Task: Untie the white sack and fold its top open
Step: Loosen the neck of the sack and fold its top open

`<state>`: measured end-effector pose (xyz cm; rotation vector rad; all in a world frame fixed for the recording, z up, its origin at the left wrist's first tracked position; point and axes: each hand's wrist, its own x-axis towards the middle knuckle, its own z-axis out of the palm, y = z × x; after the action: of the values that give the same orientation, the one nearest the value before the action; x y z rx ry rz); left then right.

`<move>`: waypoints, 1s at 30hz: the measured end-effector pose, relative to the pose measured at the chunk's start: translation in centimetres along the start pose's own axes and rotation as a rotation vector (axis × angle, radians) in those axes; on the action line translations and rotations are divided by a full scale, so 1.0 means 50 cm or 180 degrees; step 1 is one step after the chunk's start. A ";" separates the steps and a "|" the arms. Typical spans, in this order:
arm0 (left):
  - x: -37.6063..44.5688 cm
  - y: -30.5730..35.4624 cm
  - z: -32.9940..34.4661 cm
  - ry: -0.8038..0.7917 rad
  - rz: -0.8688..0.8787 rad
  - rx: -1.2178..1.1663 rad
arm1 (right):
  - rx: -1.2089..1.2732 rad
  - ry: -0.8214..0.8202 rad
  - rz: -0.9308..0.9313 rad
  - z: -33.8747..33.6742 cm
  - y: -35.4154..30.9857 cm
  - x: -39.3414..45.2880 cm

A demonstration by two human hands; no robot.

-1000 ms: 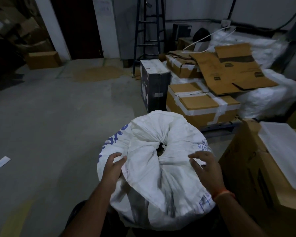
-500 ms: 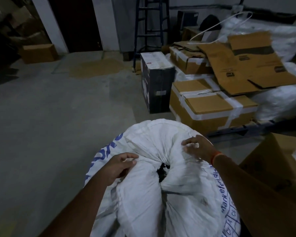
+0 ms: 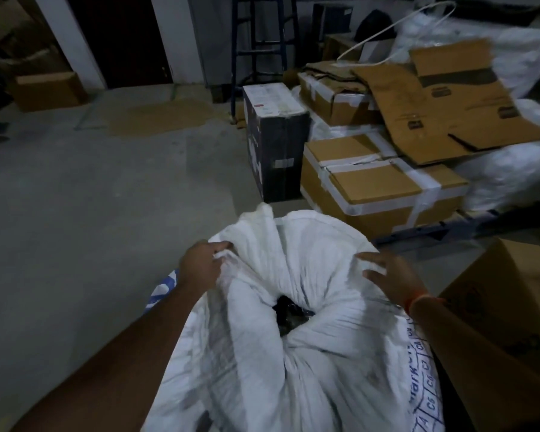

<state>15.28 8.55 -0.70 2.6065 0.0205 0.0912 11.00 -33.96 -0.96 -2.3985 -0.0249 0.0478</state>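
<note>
Two bare forearms reach in from the bottom edge toward a white sack (image 3: 293,353) that fills the lower centre, standing on a grey concrete floor (image 3: 91,213). The left hand (image 3: 200,266) has its fingers curled round a bunched fold of the sack's fabric on the left side of the top. The right hand (image 3: 390,272), with an orange band (image 3: 424,300) at the wrist, lies with straight, spread fingers flat on the right side of the top, pinching nothing. Between the hands the gathered top puckers round a small dark opening (image 3: 290,313). Blue print runs down the sack's right side: part of a word reading "mark", then a grid with C5, C6, C7 and C8; more blue lettering on the left is hidden. Behind stand a black carton (image 3: 275,151) and taped cardboard boxes (image 3: 381,185), their labels too blurred to read.
</note>
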 end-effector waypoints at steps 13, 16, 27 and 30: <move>-0.013 -0.005 0.000 0.0123 -0.0378 0.0051 | -0.0873 0.0532 0.0665 -0.001 0.068 -0.155; -0.133 0.057 -0.036 0.0859 0.0412 0.0179 | -0.1490 0.1216 0.0207 0.007 -0.016 -0.226; -0.556 0.043 0.054 -0.0890 0.2244 0.1767 | -0.2822 -0.1102 -0.1884 0.126 -0.105 -0.461; -0.550 0.058 0.078 -0.0561 0.1867 0.1791 | -0.2529 -0.0797 -0.1509 0.133 -0.140 -0.445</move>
<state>-11.91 3.17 -4.26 3.0742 -0.9008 0.0683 -11.53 -25.02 -0.49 -3.0801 -0.8716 0.1355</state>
